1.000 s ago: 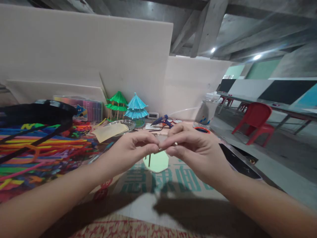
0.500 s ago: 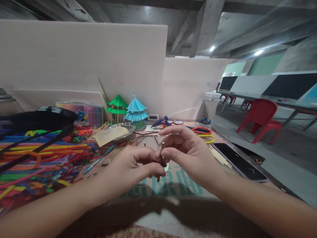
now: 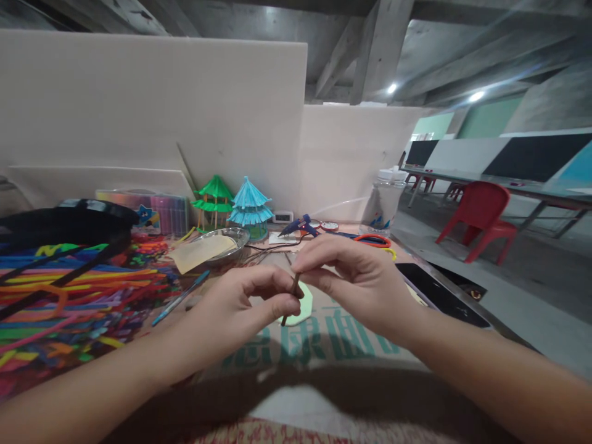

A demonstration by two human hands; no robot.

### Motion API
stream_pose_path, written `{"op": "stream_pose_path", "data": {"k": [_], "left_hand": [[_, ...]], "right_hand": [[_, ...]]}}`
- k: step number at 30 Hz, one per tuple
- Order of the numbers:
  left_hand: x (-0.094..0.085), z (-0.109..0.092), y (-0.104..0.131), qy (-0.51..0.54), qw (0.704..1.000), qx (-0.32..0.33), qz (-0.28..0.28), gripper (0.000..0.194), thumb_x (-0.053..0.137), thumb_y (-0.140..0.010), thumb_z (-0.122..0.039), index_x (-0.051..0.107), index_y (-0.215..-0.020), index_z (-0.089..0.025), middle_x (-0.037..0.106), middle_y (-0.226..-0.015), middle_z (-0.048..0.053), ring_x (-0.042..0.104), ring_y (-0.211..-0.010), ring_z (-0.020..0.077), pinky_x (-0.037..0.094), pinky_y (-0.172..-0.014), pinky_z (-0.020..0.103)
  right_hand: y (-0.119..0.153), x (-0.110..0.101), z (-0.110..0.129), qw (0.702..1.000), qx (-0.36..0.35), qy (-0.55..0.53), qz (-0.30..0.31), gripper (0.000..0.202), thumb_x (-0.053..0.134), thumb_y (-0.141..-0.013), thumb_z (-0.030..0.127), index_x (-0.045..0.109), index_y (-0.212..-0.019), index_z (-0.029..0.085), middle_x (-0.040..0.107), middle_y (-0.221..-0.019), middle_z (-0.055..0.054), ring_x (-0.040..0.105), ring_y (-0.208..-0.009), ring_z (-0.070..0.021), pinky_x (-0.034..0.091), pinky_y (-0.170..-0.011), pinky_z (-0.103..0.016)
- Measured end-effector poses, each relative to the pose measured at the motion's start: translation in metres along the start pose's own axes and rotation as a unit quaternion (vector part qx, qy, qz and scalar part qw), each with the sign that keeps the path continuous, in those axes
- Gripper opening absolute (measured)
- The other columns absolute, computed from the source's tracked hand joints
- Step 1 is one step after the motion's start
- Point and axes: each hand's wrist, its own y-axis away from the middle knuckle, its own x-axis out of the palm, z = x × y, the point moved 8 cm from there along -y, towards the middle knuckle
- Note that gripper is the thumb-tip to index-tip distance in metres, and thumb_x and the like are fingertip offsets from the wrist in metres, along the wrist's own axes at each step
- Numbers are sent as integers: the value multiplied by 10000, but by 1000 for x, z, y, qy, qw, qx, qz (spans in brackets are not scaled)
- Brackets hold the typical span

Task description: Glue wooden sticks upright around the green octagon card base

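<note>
Here, the left hand (image 3: pixel 259 302) pinches a thin brown stick (image 3: pixel 295 284) between closed thumb and fingers, tilted above a pale green card (image 3: pixel 304 308). The right hand's (image 3: pixel 358 277) curled fingertips meet its upper end; whether they grip, I cannot tell.

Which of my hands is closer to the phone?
Your right hand: it is just to the left of the phone. Your left hand is farther left, beyond the right one.
</note>
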Motion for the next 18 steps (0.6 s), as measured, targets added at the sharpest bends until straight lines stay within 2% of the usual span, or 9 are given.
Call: {"op": "stream_pose_path", "data": {"k": [2,4,6,7,9,11,13,16,18], "left_hand": [[-5,1,1,-5,1000,-4,-19,167,684,-904,-344,664,-840,-192,656,-801,8,612,-748,137,509,-665,228],[-9,1,0,5,999,-2,-36,179,699,-898,-353,647,-845,-190,638,-806,5,599,-727,126,508,-640,216],[-12,-2,-1,30,998,12,-49,160,706,-886,-330,639,-861,-187,628,-789,3,599,-694,120,520,-621,215],[-13,-4,-2,41,998,22,-53,143,708,-879,-313,640,-875,-188,630,-781,1,604,-682,117,528,-620,215],[-15,-8,-3,45,996,36,-66,120,715,-864,-284,647,-897,-190,644,-781,1,619,-674,114,543,-629,215],[-18,-10,-4,34,995,40,-81,110,724,-845,-266,658,-885,-188,663,-795,8,635,-693,117,551,-641,213],[-20,-12,-4,26,995,38,-93,105,732,-821,-251,662,-857,-183,669,-794,12,641,-707,122,555,-646,216],[-21,-16,-4,23,994,38,-100,101,730,-796,-233,652,-826,-178,660,-773,8,633,-690,123,551,-630,221],[-20,-18,-5,24,994,42,-100,96,725,-791,-221,644,-819,-179,658,-769,5,627,-684,122,552,-632,227]], "right_hand": [[-9,-20,-6,994,14,105,26,99,675,-920,274,748,-971,229,767,-952,-30,710,-893,-186,564,-813,-337],[-14,-51,-34,960,69,263,61,167,624,-930,293,754,-999,215,775,-959,-42,716,-889,-208,553,-802,-339],[-9,-91,-79,889,153,419,98,236,582,-916,257,749,-1077,213,779,-919,-57,718,-850,-227,537,-784,-334],[-2,-109,-105,846,204,475,130,307,554,-926,257,719,-1182,218,783,-949,-72,725,-867,-242,534,-783,-333],[15,-139,-149,775,255,551,177,422,622,-887,327,662,-1288,200,763,-1142,-132,720,-1002,-305,536,-825,-350],[29,-156,-178,762,264,560,191,429,627,-887,368,678,-1258,158,740,-1202,-185,709,-1059,-349,543,-847,-378],[38,-162,-195,768,254,550,206,395,603,-901,324,690,-1256,175,715,-1279,-167,694,-1129,-330,542,-909,-370],[44,-164,-207,781,236,536,216,413,601,-884,239,689,-1286,208,678,-1361,-129,674,-1185,-290,524,-985,-349],[44,-166,-212,785,228,535,213,440,604,-883,243,677,-1315,203,674,-1363,-141,675,-1179,-291,523,-991,-356]]}}
